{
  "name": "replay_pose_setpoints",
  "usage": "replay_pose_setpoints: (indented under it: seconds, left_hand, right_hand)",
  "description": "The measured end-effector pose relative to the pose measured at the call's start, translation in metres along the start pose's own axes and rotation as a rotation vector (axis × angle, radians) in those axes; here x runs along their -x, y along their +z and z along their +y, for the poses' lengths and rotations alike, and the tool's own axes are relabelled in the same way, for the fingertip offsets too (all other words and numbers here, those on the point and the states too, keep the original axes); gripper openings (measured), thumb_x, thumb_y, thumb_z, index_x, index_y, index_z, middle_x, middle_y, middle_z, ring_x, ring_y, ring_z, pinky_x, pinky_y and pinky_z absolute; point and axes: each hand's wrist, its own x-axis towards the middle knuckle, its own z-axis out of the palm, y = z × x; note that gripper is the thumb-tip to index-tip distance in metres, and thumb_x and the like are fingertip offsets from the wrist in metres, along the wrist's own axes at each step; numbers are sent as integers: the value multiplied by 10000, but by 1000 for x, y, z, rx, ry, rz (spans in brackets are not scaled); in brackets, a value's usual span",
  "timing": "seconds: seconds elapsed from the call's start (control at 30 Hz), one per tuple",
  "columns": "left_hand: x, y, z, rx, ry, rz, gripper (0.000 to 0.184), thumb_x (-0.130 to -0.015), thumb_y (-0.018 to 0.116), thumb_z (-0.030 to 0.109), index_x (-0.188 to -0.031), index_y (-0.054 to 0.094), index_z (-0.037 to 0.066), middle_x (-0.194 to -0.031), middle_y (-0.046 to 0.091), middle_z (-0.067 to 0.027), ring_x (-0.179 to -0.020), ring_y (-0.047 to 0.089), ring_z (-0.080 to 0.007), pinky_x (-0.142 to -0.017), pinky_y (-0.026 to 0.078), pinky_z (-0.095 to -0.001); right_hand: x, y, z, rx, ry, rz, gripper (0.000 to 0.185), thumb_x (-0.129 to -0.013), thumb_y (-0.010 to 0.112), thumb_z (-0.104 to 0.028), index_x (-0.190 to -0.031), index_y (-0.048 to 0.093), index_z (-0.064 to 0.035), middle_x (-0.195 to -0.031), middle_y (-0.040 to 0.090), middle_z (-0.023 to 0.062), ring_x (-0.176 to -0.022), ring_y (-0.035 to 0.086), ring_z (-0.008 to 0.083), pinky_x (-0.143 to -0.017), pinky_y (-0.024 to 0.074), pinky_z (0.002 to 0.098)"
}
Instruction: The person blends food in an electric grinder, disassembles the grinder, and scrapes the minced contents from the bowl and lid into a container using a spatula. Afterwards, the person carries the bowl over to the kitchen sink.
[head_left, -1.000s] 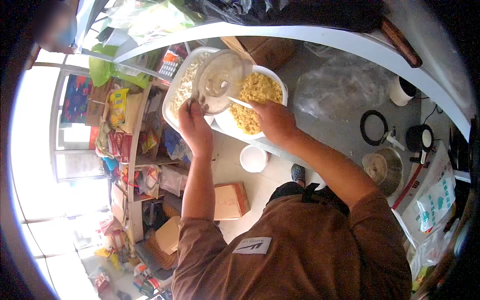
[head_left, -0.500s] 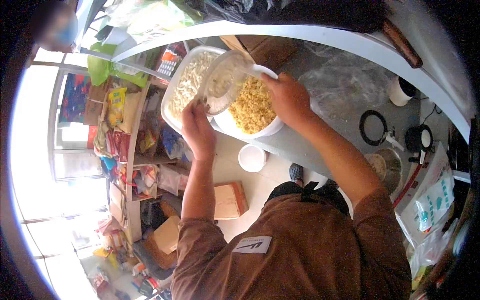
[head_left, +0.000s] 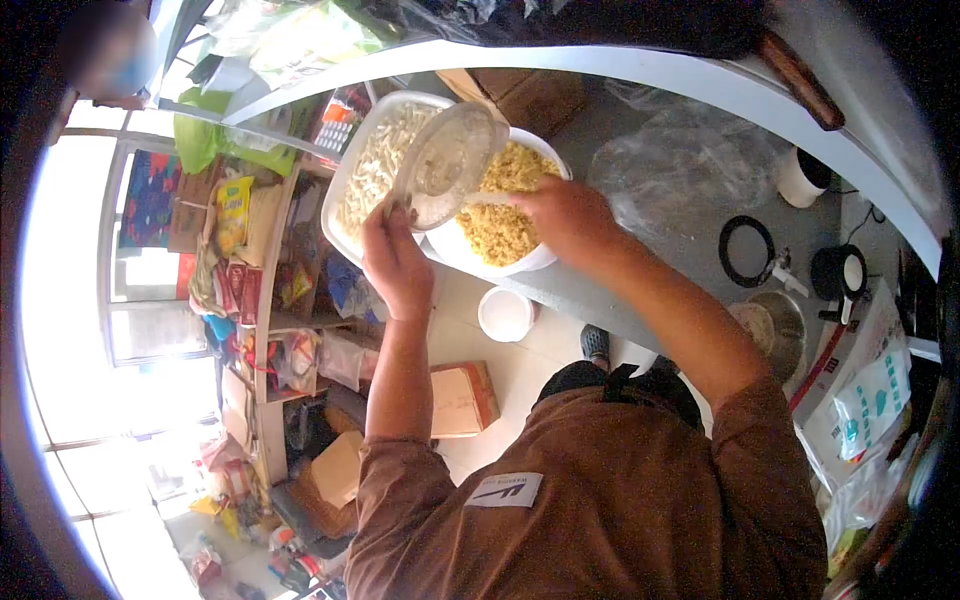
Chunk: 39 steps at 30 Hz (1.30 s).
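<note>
My left hand (head_left: 397, 260) grips the near rim of a clear round container (head_left: 445, 165), tilted above two tubs. Some pale stuff shows inside it. My right hand (head_left: 572, 218) is closed on the handle of a white utensil (head_left: 488, 199), whose head points toward the container. Beneath my right hand is a white round tub (head_left: 548, 256) of yellow crumbly food (head_left: 497, 235). Left of that, a white rectangular tub (head_left: 337, 235) holds pale strips (head_left: 378, 165), partly covered by the container.
Crumpled clear plastic (head_left: 665, 165) lies on the grey table (head_left: 640, 300). A black ring (head_left: 747, 252) and a metal bowl (head_left: 790, 335) are at the right. A white bucket (head_left: 506, 314) and a cardboard box (head_left: 462, 400) stand on the floor. Shelves with packets line the left.
My right hand went up toward the container's right side, then came back down over the yellow food with the utensil. My left hand and the container have barely moved.
</note>
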Motion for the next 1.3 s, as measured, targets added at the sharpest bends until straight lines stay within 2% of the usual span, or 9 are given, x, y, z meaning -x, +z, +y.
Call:
replay_pose_setpoints:
  seconds: [0.13,0.23,0.3,0.4,0.63,0.7,1.13,1.2,1.3]
  left_hand:
    - [1,-1,-12,84,-36,23,178,-940,516,89,-1052,583,-34,-934,642,-90,-862,609,-143,-764,516,-280]
    - [-2,1,-9,35,-3,-7,180,-936,507,61,-1075,569,-34,-917,660,-139,-809,640,-163,-731,515,-299]
    - [-3,1,1,118,-103,-7,185,-932,521,76,-1071,571,-35,-906,660,-140,-792,635,-167,-724,511,-297]
    - [-3,-1,-18,87,-28,-7,193,-928,534,87,-1071,567,-38,-902,661,-144,-792,637,-169,-721,510,-297]
    - [-3,-4,-16,84,-10,7,197,-930,533,92,-1069,563,-44,-891,660,-143,-793,638,-168,-724,511,-302]
    - [-3,-4,-2,-5,-8,10,194,-928,534,93,-1068,565,-37,-890,663,-144,-790,639,-173,-722,510,-305]
    - [-1,0,-20,43,-26,34,175,-919,537,85,-1047,582,-27,-845,658,-147,-757,624,-182,-703,496,-311]
    - [-2,-2,-12,-39,-35,-7,190,-948,507,93,-1060,578,-43,-966,647,-110,-837,629,-150,-757,532,-294]
    - [-2,-1,-6,-20,-49,1,190,-947,511,96,-1061,580,-40,-958,649,-110,-844,630,-146,-758,531,-293]
  right_hand:
    - [8,-43,-9,-66,170,187,353,-836,576,-89,-1181,626,-144,-839,560,119,-722,598,276,-629,501,399]
    - [3,-43,-14,-12,7,349,325,-851,542,-155,-1162,630,-189,-860,577,140,-791,627,312,-662,513,444]
    - [-1,-30,-9,127,-192,435,384,-838,582,-112,-1218,595,-161,-807,519,87,-678,580,256,-594,490,383]
    - [3,-26,-1,76,86,289,391,-825,587,-114,-1213,598,-162,-812,522,89,-702,582,248,-603,492,372]
    - [2,-19,-7,28,-26,410,348,-853,568,-109,-1193,619,-158,-841,537,99,-727,592,246,-630,497,375]
    - [2,-14,-7,-24,100,252,343,-819,563,-118,-1153,634,-146,-875,572,122,-783,613,306,-649,506,433]
    - [10,-18,-36,-54,-35,337,398,-791,597,-64,-1185,608,-119,-812,520,87,-713,577,255,-596,487,383]
    - [11,-17,-36,-59,-33,339,388,-790,599,-67,-1175,612,-116,-812,521,86,-712,578,258,-591,486,386]
    - [12,-17,-36,-62,-33,342,372,-790,605,-76,-1160,619,-116,-808,525,86,-712,582,263,-584,487,390]
